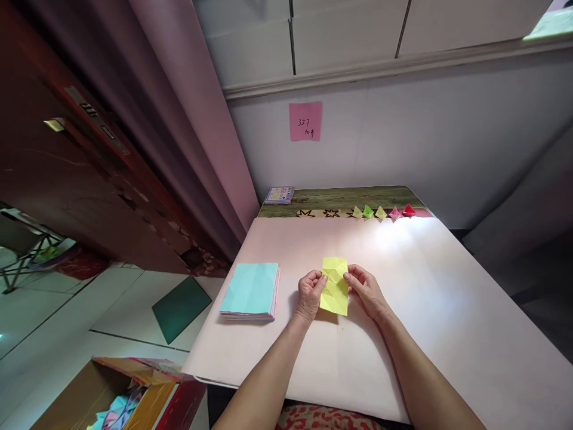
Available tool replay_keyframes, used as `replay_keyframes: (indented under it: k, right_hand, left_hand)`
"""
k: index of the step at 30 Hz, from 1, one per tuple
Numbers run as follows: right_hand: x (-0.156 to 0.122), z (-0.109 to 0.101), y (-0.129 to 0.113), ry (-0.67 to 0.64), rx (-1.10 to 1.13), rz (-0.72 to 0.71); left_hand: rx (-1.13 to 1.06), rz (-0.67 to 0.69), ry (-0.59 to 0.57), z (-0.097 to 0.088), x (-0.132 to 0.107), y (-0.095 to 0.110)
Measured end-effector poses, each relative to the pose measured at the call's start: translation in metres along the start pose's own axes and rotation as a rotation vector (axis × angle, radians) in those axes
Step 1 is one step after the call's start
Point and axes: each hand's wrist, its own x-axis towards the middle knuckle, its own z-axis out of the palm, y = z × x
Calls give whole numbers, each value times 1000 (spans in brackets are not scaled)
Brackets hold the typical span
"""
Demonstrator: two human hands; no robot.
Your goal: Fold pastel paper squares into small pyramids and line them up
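Observation:
A sheet of yellow origami paper [335, 301], folded to a narrow upright rectangle and marked with creases, is held up just above the table. On its left edge my left hand [310, 292] pinches it, thumb in front and fingers curled behind. My right hand [364, 288] grips the opposite edge between thumb and fingers. To the left lies a stack of square paper [251, 288] with a light blue sheet on top. Several small folded paper pieces [380, 213] in yellow, green, pink and red stand in a row at the back of the table.
The table [277, 239] has a pale pink cover. A small booklet [280, 195] sits at its far left corner. A pink note [305, 121] is stuck on the wall. An open cardboard box [67, 397] with crumpled paper stands on the floor at lower left, near a dark green board [181, 309].

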Motion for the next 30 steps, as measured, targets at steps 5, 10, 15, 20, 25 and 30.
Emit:
replay_keyframes:
  k: [5, 10, 15, 20, 25, 30]
  right_hand:
    - [4, -3, 7, 33, 7, -2]
    - [4, -1, 6, 86, -13, -54]
    - [4, 1, 5, 53, -62, -29]
    - [4, 0, 7, 109, -73, -23]
    - [5, -2, 11, 151, -4, 9]
    - [5, -1, 10, 137, -11, 19]
  left_hand:
    - [30, -25, -15, 1, -2, 1]
    - [79, -68, -43, 3, -2, 2]
    - [47, -20, 17, 3, 0, 1]
    - [77, 32, 47, 2, -1, 4]
    - [73, 44, 31, 1, -1, 2]
    - [44, -9, -31, 0, 0, -2]
